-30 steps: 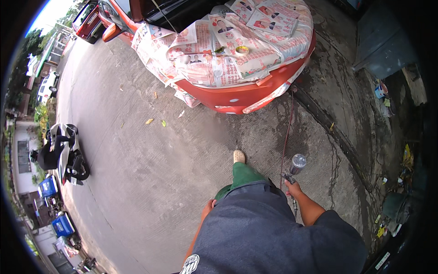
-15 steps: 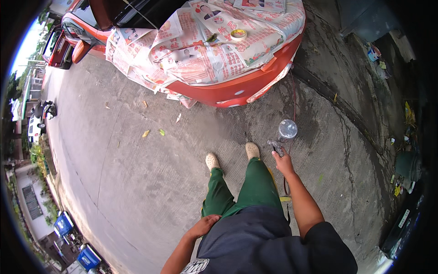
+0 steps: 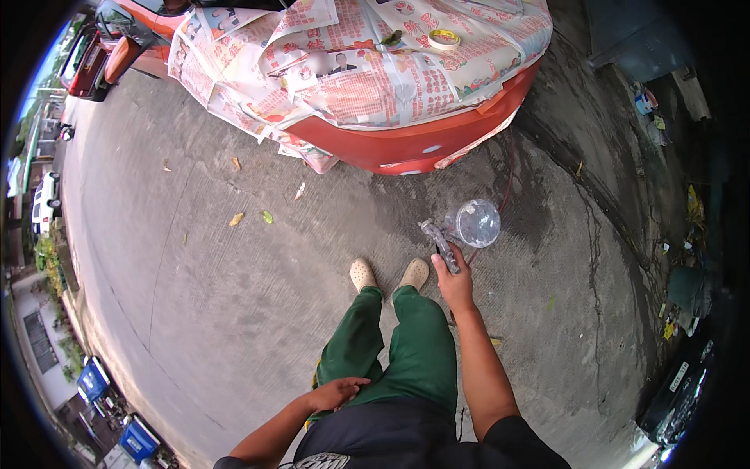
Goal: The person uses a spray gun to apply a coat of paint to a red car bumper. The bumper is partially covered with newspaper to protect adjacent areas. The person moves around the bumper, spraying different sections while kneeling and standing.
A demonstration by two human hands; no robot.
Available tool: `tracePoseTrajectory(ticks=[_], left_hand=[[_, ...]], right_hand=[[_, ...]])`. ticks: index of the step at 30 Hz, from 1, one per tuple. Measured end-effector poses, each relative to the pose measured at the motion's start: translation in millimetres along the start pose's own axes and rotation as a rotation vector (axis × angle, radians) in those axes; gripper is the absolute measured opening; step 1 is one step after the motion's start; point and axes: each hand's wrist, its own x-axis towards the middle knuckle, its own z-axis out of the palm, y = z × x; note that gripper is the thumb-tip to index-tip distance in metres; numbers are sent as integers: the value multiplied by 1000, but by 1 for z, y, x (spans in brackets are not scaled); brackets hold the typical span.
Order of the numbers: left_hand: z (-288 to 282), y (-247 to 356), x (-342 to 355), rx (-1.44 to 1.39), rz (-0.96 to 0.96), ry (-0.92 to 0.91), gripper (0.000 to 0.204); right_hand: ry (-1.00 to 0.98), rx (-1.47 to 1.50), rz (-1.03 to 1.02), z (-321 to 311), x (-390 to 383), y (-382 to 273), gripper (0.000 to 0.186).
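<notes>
Leftward across the body has come the spray gun (image 3: 441, 248), with its clear cup (image 3: 478, 223): half a second ago it was off to the right of the right clog (image 3: 415, 273), and now its head lies just ahead of that shoe. Both feet have changed too; the right clog, which stood ahead of the left clog (image 3: 362, 274), is now level with it, a narrow strip of concrete (image 3: 258, 313) between them.

The person's right hand (image 3: 455, 283) is closed around the handle of the spray gun, thumb on the near side, with the arm reaching out in front. The cup sits to the right of the gun's head, its round end turned toward the eye. A thin dark-red hose (image 3: 509, 184) shows on the ground beyond the cup; where it joins the gun cannot be made out. The left hand (image 3: 336, 394) lies at the upper part of the green trousers (image 3: 426, 352), fingers loosely stretched and nothing seen in it.

Ahead, well apart from the gun, stands an orange-red car (image 3: 375, 141), its front covered above by overlapping sheets of printed paper (image 3: 367, 90). On the paper are a roll of yellowish tape (image 3: 444, 46) and, to its left, a dark leaf (image 3: 392, 37). A green leaf (image 3: 267, 217) and a yellow-brown leaf (image 3: 237, 220) lie near each other on the concrete.
</notes>
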Motion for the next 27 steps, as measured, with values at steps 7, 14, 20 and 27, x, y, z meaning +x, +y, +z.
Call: tracePoseTrajectory(ticks=[7, 14, 20, 27], left_hand=[[-94, 34, 127, -195, 603, 695, 63], [-352, 271, 214, -60, 1444, 1683, 77], [-490, 392, 180, 60, 1479, 2147, 83], [-562, 435, 184, -15, 1448, 2318, 84]], right_hand=[[-248, 168, -226, 26, 51, 3, 52], [-340, 15, -503, 28, 116, 49, 60], [-207, 214, -482, 29, 144, 101, 66], [-17, 258, -402, 41, 140, 153, 68]])
